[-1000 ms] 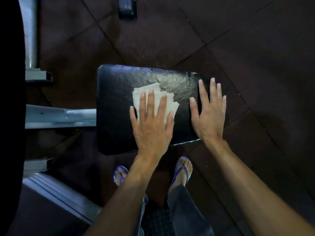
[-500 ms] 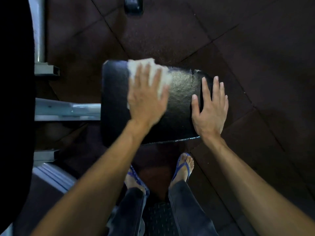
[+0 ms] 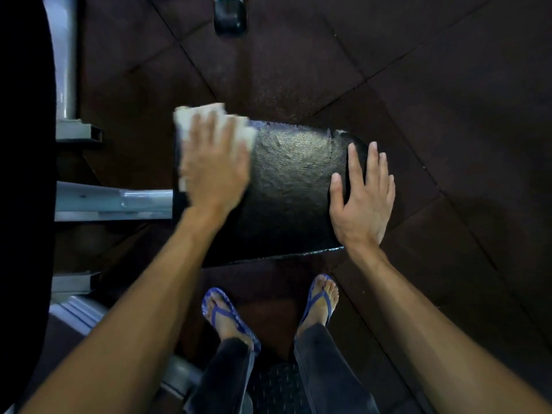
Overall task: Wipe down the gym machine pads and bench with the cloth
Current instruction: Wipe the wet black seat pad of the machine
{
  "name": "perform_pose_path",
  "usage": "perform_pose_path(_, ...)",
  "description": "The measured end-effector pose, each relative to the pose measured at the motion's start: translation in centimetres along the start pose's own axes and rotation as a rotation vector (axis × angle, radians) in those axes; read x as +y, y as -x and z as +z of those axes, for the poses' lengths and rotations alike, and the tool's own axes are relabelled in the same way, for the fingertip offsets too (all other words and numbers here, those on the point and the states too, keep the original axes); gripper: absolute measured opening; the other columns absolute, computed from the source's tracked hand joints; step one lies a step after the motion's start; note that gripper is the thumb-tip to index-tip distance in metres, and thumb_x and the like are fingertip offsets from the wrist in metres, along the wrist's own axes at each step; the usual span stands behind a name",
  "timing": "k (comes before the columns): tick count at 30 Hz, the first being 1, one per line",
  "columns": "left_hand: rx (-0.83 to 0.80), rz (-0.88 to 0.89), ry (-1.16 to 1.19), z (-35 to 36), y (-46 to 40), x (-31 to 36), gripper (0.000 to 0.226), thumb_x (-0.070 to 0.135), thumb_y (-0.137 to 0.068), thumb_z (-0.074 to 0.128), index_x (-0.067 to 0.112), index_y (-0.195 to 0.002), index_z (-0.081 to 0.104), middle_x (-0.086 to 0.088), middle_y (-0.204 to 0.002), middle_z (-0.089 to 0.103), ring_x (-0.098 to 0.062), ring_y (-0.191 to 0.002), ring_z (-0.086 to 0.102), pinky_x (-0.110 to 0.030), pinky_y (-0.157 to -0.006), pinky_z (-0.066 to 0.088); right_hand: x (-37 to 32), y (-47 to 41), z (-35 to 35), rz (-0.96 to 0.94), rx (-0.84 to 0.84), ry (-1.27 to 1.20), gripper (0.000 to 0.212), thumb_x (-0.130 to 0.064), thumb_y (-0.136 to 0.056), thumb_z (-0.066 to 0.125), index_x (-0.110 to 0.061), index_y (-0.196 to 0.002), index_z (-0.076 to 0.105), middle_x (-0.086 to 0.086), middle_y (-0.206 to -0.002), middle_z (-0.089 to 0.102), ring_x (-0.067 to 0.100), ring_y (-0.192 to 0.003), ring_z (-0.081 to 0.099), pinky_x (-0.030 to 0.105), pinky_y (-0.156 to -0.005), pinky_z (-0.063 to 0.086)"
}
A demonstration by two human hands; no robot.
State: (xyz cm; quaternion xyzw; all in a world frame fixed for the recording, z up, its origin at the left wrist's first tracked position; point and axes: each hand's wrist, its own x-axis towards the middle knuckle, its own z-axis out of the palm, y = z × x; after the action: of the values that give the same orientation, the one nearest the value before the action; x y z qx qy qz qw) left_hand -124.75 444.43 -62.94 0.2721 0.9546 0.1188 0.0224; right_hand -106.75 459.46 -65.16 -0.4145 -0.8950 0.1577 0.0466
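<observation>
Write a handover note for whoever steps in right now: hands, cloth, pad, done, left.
Left hand: flat, fingers straight, pressing the white folded cloth on the far-left corner of the black cracked vinyl seat pad.
Right hand: flat on the pad's right edge, bracing, holding nothing.
Done: centre of the pad looks glossy, possibly wiped.
Left: near strip, right edge under the hand, then the other pads and the bench, not in view.

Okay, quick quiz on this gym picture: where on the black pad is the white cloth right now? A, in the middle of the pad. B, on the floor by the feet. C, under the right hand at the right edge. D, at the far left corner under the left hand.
D: the left hand presses the white cloth on the far left corner of the black pad, while the right hand lies flat at the right edge with no cloth under it.
</observation>
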Motion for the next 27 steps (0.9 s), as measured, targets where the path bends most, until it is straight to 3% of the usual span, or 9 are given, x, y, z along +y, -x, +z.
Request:
perform_pose_path(4,-0.062,0.208,-0.022,2.1,3.6,7.1,0.053,0.044,-0.104,0.029,0.02,-0.149,0.042,-0.011,-0.159,0.035,-0.031,-0.15,0.027,-0.054,-0.118,0.031,0.5,0.0,-0.3,-0.028,-0.019,-0.03,0.055,-0.047,-0.106,0.032,-0.032,-0.159,0.023,0.001,-0.17,0.011,0.021,-0.157,0.008,0.047,-0.125,0.014)
perform_pose_path(7,-0.091,0.365,-0.05,1.2,7.8,3.9,0.052,0.042,-0.103,0.038,0.019,-0.149,0.043,-0.012,-0.158,0.037,-0.032,-0.149,0.029,-0.054,-0.114,0.036,0.9,-0.2,-0.5,-0.046,-0.027,-0.054,0.055,-0.046,-0.106,0.032,-0.032,-0.159,0.025,0.001,-0.17,0.012,0.021,-0.157,0.008,0.048,-0.126,0.015)
perform_pose_path(12,-0.085,0.241,-0.027,-0.7,7.9,-3.2,0.049,0.038,-0.1,0.045,0.018,-0.145,0.049,-0.012,-0.153,0.043,-0.034,-0.147,0.031,-0.05,-0.12,0.028,0.4,0.1,-0.2,-0.033,-0.01,-0.013,0.055,-0.045,-0.107,0.03,-0.029,-0.159,0.024,0.004,-0.17,0.012,0.023,-0.157,0.009,0.048,-0.126,0.015)
perform_pose_path(17,-0.067,-0.014,-0.022,0.1,1.5,1.8,0.05,0.043,-0.101,0.033,0.021,-0.144,0.045,-0.01,-0.155,0.04,-0.031,-0.151,0.023,-0.052,-0.121,0.025,0.6,0.0,-0.1,-0.048,-0.019,0.0,0.056,-0.045,-0.106,0.028,-0.027,-0.159,0.024,0.006,-0.17,0.012,0.025,-0.157,0.01,0.049,-0.126,0.015)
perform_pose_path(23,-0.114,0.206,-0.019,1.6,6.2,7.9,0.052,0.041,-0.103,0.033,0.018,-0.148,0.042,-0.01,-0.157,0.038,-0.03,-0.151,0.026,-0.056,-0.121,0.023,0.9,-0.1,-0.2,-0.052,-0.036,-0.043,0.056,-0.045,-0.106,0.03,-0.028,-0.159,0.027,0.004,-0.17,0.013,0.024,-0.157,0.01,0.048,-0.125,0.016)
perform_pose_path(27,-0.159,0.223,0.06,1.4,9.6,8.7,0.053,0.042,-0.104,0.035,0.02,-0.152,0.036,-0.009,-0.162,0.029,-0.026,-0.154,0.018,-0.055,-0.122,0.02,1.1,-0.3,-1.1,-0.048,-0.108,-0.21,0.052,-0.04,-0.107,0.034,-0.028,-0.158,0.029,0.001,-0.17,0.011,0.02,-0.157,0.003,0.048,-0.127,0.011)
